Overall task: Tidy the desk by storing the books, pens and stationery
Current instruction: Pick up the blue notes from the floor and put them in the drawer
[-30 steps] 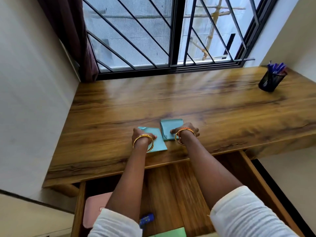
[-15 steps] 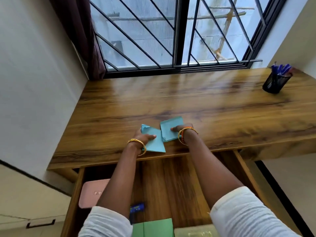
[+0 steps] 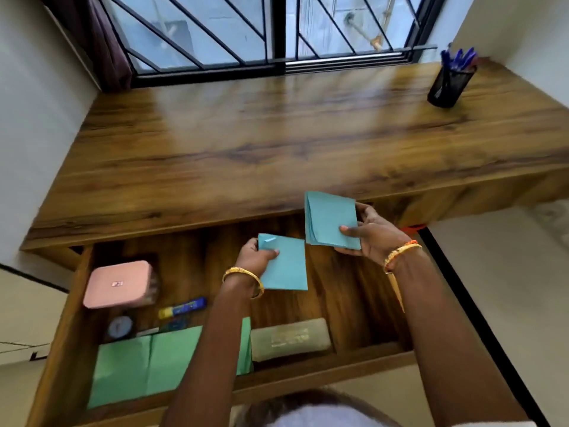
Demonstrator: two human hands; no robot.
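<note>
My left hand (image 3: 255, 258) grips a thin blue paper pad (image 3: 286, 266) by its upper left corner, held over the open wooden drawer (image 3: 369, 357). Further right and a little higher, my right hand (image 3: 368, 234) holds a thicker blue paper stack (image 3: 329, 221), thumb on top, just off the desk's front edge. The wooden desk top (image 3: 277, 143) lies behind both hands. A black mesh pen holder (image 3: 449, 84) with blue pens stands at its far right.
Inside the drawer lie a pink box (image 3: 118, 283), a glue stick (image 3: 183, 308), a small round blue item (image 3: 120, 328), green papers (image 3: 138, 368) and a beige pouch (image 3: 289, 339). A barred window (image 3: 271, 29) and a dark curtain (image 3: 107, 41) stand behind the desk; walls flank both sides.
Both hands have lifted the blue papers off the desk and drawn them back toward me, over the open drawer. The view has tilted down, showing more of the drawer.
</note>
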